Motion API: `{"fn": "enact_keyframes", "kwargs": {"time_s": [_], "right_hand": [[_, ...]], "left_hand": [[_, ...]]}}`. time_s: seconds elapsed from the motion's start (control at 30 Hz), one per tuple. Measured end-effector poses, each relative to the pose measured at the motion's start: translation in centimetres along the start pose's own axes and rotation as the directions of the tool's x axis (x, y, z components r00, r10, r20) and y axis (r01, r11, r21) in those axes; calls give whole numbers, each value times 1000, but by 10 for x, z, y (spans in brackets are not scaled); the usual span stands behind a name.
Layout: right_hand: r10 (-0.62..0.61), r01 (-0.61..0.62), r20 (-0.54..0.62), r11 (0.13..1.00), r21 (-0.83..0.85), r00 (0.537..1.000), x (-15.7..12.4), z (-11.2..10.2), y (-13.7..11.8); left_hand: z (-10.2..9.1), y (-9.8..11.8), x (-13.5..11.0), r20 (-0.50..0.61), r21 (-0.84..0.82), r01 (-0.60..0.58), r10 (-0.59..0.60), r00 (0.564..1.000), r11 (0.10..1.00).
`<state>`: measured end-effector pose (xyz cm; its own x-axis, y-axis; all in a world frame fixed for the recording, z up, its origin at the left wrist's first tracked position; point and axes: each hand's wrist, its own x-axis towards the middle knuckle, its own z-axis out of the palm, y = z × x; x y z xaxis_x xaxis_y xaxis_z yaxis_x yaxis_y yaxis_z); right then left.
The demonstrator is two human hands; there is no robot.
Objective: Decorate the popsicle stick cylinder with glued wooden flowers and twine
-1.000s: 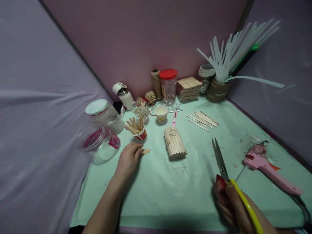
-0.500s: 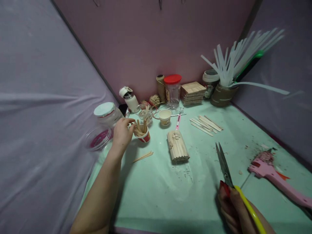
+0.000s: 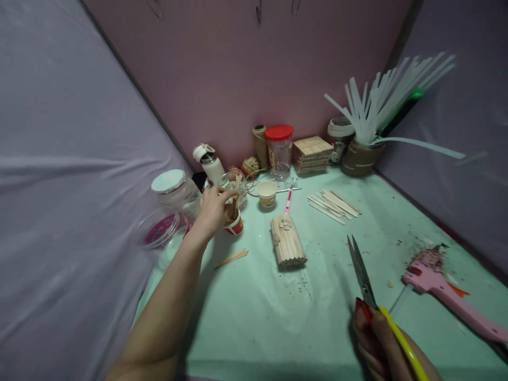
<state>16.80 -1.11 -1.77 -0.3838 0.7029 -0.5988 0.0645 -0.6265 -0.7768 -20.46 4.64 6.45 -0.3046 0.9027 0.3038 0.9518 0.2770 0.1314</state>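
Observation:
My left hand [image 3: 214, 211] is at a small red and white paper cup [image 3: 235, 227] of wooden craft sticks [image 3: 234, 206]. Its fingers reach out, apart, over the stick tops and hide part of them. In my right hand [image 3: 381, 338] is a pair of scissors [image 3: 362, 275] with red and yellow handles, blades pointing up and nearly together. Between the hands lies a rounded piece covered in craft sticks [image 3: 289, 246], with a small wooden flower [image 3: 284, 225] on top. Two or so thin sticks [image 3: 231, 258] lie just in front of the cup.
A pink glue gun [image 3: 432, 283] lies at right beside scraps. Loose craft sticks [image 3: 335, 206] and a pink cutter [image 3: 289, 201] lie farther back. Along the wall stand a red-lidded jar [image 3: 280, 153], stacked wooden squares [image 3: 313, 155] and a pot of glue sticks [image 3: 362, 157]. Left is a white-lidded jar [image 3: 170, 182].
My left hand has moved right, from beside the cup to over its sticks. My right hand still holds the scissors in nearly the same place. The view has shifted slightly.

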Motion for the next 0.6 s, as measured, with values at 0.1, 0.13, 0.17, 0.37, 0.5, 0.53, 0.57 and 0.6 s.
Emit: {"fn": "enact_keyframes", "kwargs": {"time_s": [0.1,0.13,0.17,0.37,0.5,0.53,0.57,0.6], "right_hand": [[5,-5,-4,1000,13,1000,-1,2,-1],[6,-6,3,1000,16,1000,-1,2,-2],[5,-5,12,1000,18,1000,-2,2,-3],[0,0,4,999,49,1000,-4,4,-3],[9,-9,-1,999,49,1000,-5,4,-4],[3,-3,0,999,40,1000,-5,4,-5],[-4,4,3,1000,25,1000,-5,4,-6],[-16,16,14,1000,4,1000,-5,4,-7]], "left_hand": [[-1,-1,0,29,-1,-69,69,997,998],[0,-2,1,38,-3,-89,89,995,996],[0,-3,2,42,-8,-106,106,993,994],[0,-14,11,42,-26,-176,177,983,984],[-5,-20,15,27,-65,-185,187,982,981],[-7,-21,16,24,-91,-183,186,982,979],[-8,-22,16,19,-124,-178,181,983,976],[-10,-23,16,12,-163,-173,177,984,971]]}}
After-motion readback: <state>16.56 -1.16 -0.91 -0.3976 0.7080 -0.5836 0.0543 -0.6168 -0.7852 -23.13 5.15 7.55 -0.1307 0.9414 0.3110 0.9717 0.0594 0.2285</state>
